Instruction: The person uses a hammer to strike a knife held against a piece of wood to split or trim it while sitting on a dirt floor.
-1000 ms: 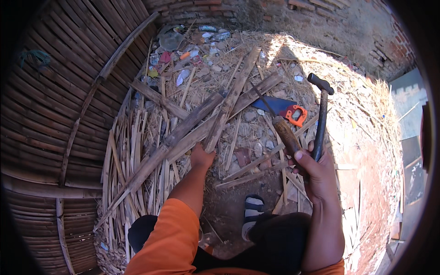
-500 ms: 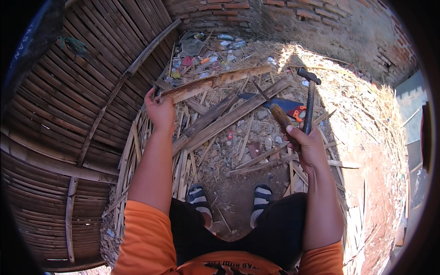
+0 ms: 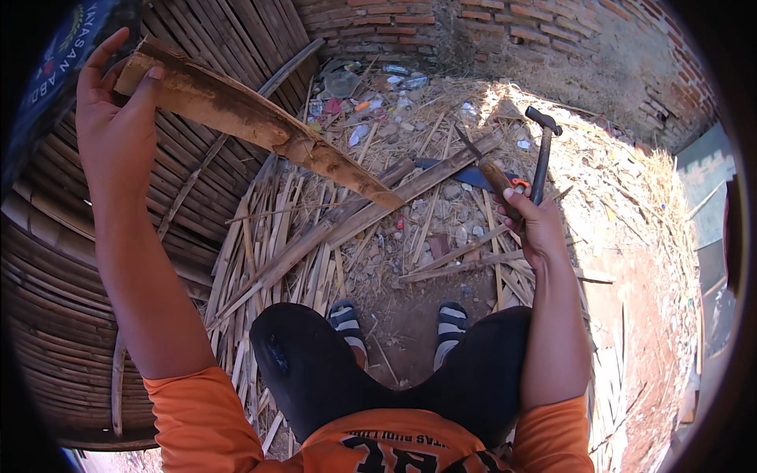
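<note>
My left hand [image 3: 126, 134] is raised at the upper left. It grips one end of a long, split-looking piece of wood [image 3: 244, 118], thumb on its face. The wood slants down to the right; its low end overlaps the beams, and I cannot tell whether it touches them. My right hand [image 3: 540, 225] is closed around two tools together. One is a hammer [image 3: 542, 162], head up. The other is a wooden-handled tool [image 3: 498, 183] with a narrow, dark, pointed blade aimed up and left. Behind it, a handsaw [image 3: 465, 175] with a blue blade and orange grip lies on the ground.
Two weathered beams [image 3: 355, 213] lie slantwise over bamboo slats [image 3: 272, 209]. A slatted bamboo wall [image 3: 71, 236] stands at left, a brick wall [image 3: 544, 35] at the back. Litter [image 3: 371, 106] and straw cover the far ground. My sandalled feet [image 3: 451, 327] are below.
My left hand has moved up and left, lifting its end of the wood, so the far end now points down to the right. The right hand with both tools has shifted slightly right.
</note>
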Tool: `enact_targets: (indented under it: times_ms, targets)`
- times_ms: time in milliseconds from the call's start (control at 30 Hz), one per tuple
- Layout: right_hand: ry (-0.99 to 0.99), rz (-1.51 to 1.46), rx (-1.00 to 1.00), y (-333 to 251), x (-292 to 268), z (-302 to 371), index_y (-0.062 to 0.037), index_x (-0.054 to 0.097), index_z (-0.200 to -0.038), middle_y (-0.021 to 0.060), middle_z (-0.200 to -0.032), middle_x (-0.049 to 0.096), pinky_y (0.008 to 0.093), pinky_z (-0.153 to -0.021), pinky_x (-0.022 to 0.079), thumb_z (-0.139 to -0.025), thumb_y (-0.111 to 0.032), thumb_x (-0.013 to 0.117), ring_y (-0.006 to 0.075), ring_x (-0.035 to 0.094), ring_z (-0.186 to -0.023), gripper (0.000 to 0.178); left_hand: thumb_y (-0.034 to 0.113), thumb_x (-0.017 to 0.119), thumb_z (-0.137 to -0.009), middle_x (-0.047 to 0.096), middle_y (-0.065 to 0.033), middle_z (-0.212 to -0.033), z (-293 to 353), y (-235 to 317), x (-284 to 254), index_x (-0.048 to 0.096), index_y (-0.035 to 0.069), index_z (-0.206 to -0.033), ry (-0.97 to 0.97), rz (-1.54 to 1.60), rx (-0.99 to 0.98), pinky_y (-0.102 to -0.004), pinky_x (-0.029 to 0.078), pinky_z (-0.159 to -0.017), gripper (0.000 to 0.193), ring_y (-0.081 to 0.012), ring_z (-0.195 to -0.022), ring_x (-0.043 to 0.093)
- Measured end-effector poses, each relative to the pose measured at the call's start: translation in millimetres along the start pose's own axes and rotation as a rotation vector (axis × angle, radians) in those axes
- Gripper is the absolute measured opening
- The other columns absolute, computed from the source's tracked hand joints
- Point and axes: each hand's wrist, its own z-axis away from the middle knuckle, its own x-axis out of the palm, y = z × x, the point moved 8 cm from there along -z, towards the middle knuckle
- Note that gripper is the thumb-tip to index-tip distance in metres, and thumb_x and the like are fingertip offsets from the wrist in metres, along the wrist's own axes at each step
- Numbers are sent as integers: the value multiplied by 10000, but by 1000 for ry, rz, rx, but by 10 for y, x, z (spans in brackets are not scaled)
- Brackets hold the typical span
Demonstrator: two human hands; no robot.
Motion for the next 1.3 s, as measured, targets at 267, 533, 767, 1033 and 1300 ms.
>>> enact_targets:
  times_ms: [267, 533, 767, 1033, 1300]
  targets:
    - [-21, -10, -15, -60, 27, 68, -97, 518, -832, 122, -876, 723, 242, -624, 527, -892, -158, 769, 125, 679, -744, 265, 20, 634, -946, 655, -92, -1159, 318, -44, 189, 517, 132, -1399, -183, 46, -47, -292, 530, -833, 481, -135, -951, 646]
    - [-23, 17, -13, -101, 55, 120, -69, 551, -848, 118, -880, 729, 235, -629, 523, -896, -175, 766, 121, 680, -745, 244, 35, 652, -940, 656, -112, -1208, 208, 60, 227, 507, 138, -1408, -175, 5, -48, -300, 532, -840, 500, -140, -977, 653]
    - [-30, 19, -18, -95, 88, 141, -19, 605, -939, 128, -892, 729, 246, -648, 526, -881, -175, 776, 129, 681, -758, 239, 20, 660, -931, 670, -94, -1169, 89, 134, 294, 495, 110, -1427, -234, 31, -4, -302, 499, -926, 530, -140, -1032, 634]
    - [-65, 44, 0, -79, 152, 168, -26, 583, -963, 123, -909, 728, 254, -655, 527, -875, -162, 775, 142, 688, -768, 252, 12, 644, -946, 666, -119, -1188, 272, -145, 859, 450, 149, -1473, -426, 37, -58, -357, 516, -943, 579, -175, -1095, 642]
    - [-93, -86, -168, -582, 334, 600, -65, 498, -1008, 148, -979, 724, 240, -636, 512, -873, -140, 774, 134, 674, -787, 316, 96, 804, -862, 653, -96, -1106, 213, -285, 1239, 411, 52, -1478, -329, 369, -281, -329, 541, -909, 731, -158, -1023, 669]
